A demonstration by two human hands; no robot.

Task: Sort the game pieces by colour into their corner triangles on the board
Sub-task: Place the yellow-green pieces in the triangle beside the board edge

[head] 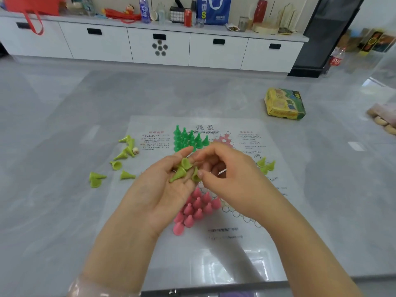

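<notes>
The grey table (64,211) runs wide around me, with bare surface to the left, right and beyond the board; its near edge cuts across the bottom of my view under my forearms. Beyond it stands a long white cabinet (158,46) crowded with bottles, bags and a red can (188,17), well apart from my work.

The paper board (214,243) lies flat in front of me, its near edge close to the table's edge. My left hand (162,189) is palm-up over the board's middle, cupping a few lime-green pieces (182,171). My right hand (225,174) meets it, thumb and fingertip pinching one lime piece at the edge of that palm. Both hands cover the board's centre.

The dark green pieces (188,139) stand upright, packed in the far corner triangle. The pink pieces (196,207) stand packed in the near triangle, just under my left wrist. Three lime pieces (265,165) stand at the right triangle. More loose lime pieces (116,161) lie tipped over on the table left of the board, off the paper.

A yellow-green game box (285,103) sits on the table far right, well clear. The board's print and the box's lettering are too blurred to read; a blue bag (214,9) on the cabinet shows "TBS".
</notes>
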